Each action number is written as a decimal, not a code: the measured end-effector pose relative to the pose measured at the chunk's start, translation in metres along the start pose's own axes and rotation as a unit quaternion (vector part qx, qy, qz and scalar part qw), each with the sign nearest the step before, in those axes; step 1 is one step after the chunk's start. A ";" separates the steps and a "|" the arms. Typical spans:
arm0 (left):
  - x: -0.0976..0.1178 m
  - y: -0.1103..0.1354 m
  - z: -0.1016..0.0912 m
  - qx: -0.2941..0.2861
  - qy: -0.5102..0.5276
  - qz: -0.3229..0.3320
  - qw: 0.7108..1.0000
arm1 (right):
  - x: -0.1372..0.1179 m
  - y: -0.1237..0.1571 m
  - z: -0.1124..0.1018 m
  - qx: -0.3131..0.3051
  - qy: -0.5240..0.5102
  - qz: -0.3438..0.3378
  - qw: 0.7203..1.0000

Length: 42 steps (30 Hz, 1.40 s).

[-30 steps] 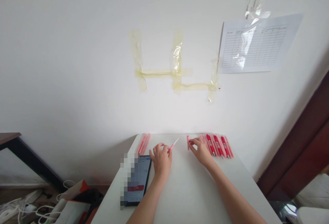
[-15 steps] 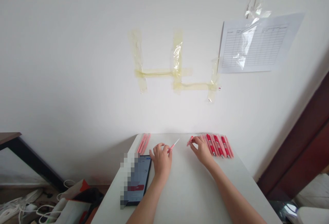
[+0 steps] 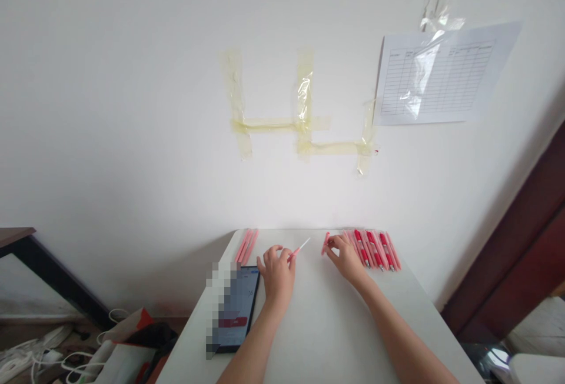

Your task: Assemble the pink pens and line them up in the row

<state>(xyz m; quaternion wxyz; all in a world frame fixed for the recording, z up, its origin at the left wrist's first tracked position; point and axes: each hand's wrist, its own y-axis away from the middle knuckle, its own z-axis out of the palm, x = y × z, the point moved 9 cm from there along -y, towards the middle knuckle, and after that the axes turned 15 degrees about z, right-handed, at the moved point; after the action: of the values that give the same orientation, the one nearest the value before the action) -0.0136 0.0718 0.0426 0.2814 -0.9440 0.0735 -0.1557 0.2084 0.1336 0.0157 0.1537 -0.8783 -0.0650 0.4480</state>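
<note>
My left hand (image 3: 279,272) pinches the pink part of a pen with its pale refill (image 3: 304,244) sticking out toward the upper right. A short gap away, my right hand (image 3: 346,256) grips a pink pen barrel (image 3: 325,243) between thumb and fingertips, held nearly upright. Just right of that hand lies a row of several pink and red pens (image 3: 375,250). A few pale pink pens (image 3: 246,246) rest at the far left corner of the table. Beside my left forearm is a phone (image 3: 238,313) with its screen lit.
The white table (image 3: 326,337) stands against a wall with yellowed tape (image 3: 304,96) and a printed sheet (image 3: 436,78). Cables and boxes (image 3: 119,343) clutter the floor at left. A dark red wooden panel (image 3: 512,254) rises at right.
The pen barrel in my right hand has turned more upright. The refill at my left hand has shifted slightly to the right. Both hands stay nearly in place.
</note>
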 end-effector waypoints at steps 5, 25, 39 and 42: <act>0.000 0.000 0.001 0.002 0.003 0.000 1.000 | -0.005 0.002 -0.002 0.006 0.010 -0.014 1.000; 0.000 0.001 0.000 0.009 0.008 0.006 1.000 | -0.003 0.001 -0.005 0.020 0.001 -0.031 0.999; 0.000 0.001 0.000 0.017 0.007 0.009 1.000 | -0.003 0.002 -0.003 0.013 0.015 -0.026 0.999; 0.000 0.001 0.000 0.016 0.010 0.008 1.000 | -0.004 0.002 -0.002 0.011 0.014 -0.023 1.000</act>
<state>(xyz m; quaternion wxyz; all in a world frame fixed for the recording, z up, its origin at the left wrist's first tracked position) -0.0134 0.0703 0.0423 0.2966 -0.9373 0.0817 -0.1640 0.2082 0.1304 0.0192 0.1744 -0.8812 -0.0784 0.4324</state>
